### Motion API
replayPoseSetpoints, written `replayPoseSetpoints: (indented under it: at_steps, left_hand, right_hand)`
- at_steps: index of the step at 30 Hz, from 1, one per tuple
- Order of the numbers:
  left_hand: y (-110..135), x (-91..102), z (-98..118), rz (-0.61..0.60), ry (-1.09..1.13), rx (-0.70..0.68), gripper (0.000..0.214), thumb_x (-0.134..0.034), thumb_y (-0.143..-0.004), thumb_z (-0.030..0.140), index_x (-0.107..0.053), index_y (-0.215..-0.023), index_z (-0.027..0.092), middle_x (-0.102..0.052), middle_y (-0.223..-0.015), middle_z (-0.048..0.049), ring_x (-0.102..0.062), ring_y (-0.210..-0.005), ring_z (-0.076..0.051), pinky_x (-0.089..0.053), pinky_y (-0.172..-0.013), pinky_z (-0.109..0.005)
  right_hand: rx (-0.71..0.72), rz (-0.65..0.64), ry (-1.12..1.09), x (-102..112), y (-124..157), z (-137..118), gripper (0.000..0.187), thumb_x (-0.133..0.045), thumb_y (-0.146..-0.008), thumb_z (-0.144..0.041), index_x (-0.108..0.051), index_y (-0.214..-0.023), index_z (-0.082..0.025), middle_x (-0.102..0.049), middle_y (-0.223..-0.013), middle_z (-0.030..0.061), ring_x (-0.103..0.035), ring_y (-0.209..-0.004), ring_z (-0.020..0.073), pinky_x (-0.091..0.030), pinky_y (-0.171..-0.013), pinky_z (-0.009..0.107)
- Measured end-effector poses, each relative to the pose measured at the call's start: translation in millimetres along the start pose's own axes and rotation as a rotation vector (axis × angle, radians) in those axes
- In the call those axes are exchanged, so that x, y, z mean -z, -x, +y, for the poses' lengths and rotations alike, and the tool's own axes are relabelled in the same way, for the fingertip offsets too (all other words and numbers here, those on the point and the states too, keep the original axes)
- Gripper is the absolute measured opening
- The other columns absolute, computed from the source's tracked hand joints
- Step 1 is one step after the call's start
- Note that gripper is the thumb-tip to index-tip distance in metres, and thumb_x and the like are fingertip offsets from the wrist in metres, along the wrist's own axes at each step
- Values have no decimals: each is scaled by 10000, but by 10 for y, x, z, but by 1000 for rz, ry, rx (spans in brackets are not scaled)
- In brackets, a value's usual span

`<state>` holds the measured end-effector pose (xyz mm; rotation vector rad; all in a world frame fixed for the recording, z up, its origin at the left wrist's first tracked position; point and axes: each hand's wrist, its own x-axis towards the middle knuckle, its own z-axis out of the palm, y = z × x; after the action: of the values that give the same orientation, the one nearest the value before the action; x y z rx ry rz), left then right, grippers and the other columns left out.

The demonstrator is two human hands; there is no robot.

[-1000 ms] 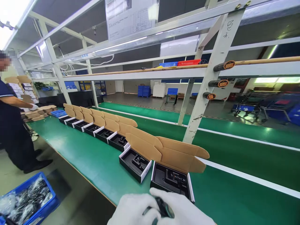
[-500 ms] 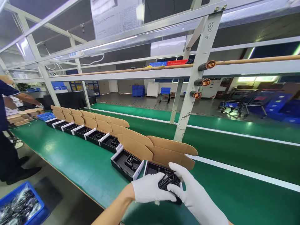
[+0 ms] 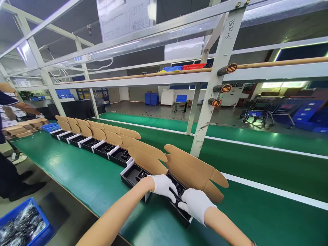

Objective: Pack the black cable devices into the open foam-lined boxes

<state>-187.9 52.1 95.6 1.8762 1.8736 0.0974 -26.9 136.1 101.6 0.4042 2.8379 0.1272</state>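
Note:
My left hand [image 3: 164,186], in a white glove, reaches into the nearest open carton [image 3: 180,212] with bent fingers. My right hand [image 3: 197,204], also gloved, faces it from the carton's right side, fingers curled down inside. Between the fingertips a bit of black cable [image 3: 176,201] shows low in the black tray; the hands hide most of it. The carton's brown lid [image 3: 192,167] stands raised behind. Just left is another open carton [image 3: 133,176] with a black insert, partly covered by my left wrist.
A row of similar open cartons [image 3: 102,148] runs leftward along the green bench [image 3: 84,181]. A blue crate [image 3: 46,218] of bagged black items is at lower left. A white post [image 3: 205,126] rises behind the cartons. Another person's arm [image 3: 28,106] is at far left.
Both hands have lowered the coiled black cable from above the carton into it. The carton now sits turned, and its lid has swung to the right.

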Motion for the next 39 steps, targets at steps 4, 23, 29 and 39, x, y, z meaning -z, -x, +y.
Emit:
replayPoseSetpoints:
  at_steps: [4,23,29,39]
  left_hand:
    - [16,-31,-13,77,-151,-58,336,-655,-825,498,-743,-1073,290,-724,-1130,-39,-662,-1023,-265,-504,-852,-347]
    - [253,-607,204,472,-532,-141,368,-653,-845,502,-675,-1086,225,-701,-1171,-75,-643,-1054,-295,-506,-918,-456]
    - [1068,-981,-644,953,-707,114,523,-622,-825,619,-614,-1235,295,-675,-1259,-56,-622,-1114,-326,-477,-952,-488]
    - [410,-902,-195,837,-200,137,218,-558,-927,457,-641,-894,259,-695,-896,19,-611,-875,-185,-386,-916,-395]
  right_hand:
    - [50,-23,49,-32,-121,-136,217,-610,-845,-273,-770,-891,-133,-748,-888,179,-721,-865,341,-540,-746,405]
    - [-5,322,-150,-768,378,-3,203,-628,-848,-308,-656,-1018,-200,-700,-951,76,-636,-856,250,-526,-758,329]
    - [-195,307,-204,-834,867,1057,345,-543,-794,-96,-705,-1061,-245,-724,-963,81,-667,-900,289,-444,-993,570]
    - [-389,585,-310,-408,-291,2677,583,-280,-832,3,-774,-646,-244,-759,-850,178,-733,-802,199,-432,-902,463]
